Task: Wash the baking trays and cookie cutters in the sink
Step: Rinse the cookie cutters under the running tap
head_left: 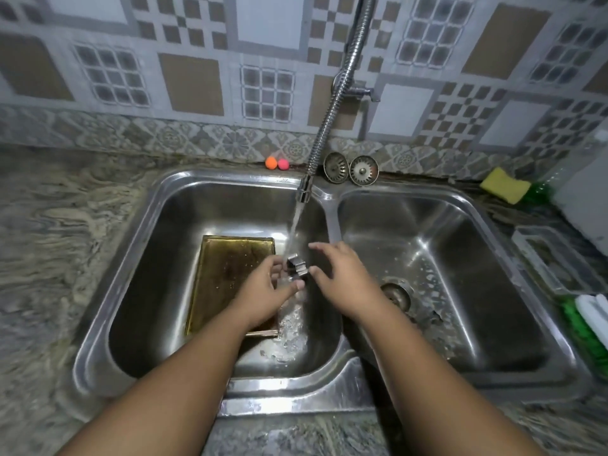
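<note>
A small metal cookie cutter [297, 265] is under the running water from the flexible tap [304, 187], over the left basin of the steel double sink [332, 225]. My left hand [268, 291] pinches the cutter between thumb and fingers from the left. My right hand [342, 274] is beside it on the right, fingers spread and fairly straight, its thumb tip at the cutter's edge. A brownish rectangular baking tray [227, 278] lies on the left basin's floor, partly hidden by my left hand and forearm.
Two sink strainers [350, 168] lean at the back rim, with two small orange and pink balls [277, 163] to their left. A yellow sponge [505, 185] and a clear plastic container [552, 258] sit on the right counter. A green scrubber [584, 330] lies at the right edge.
</note>
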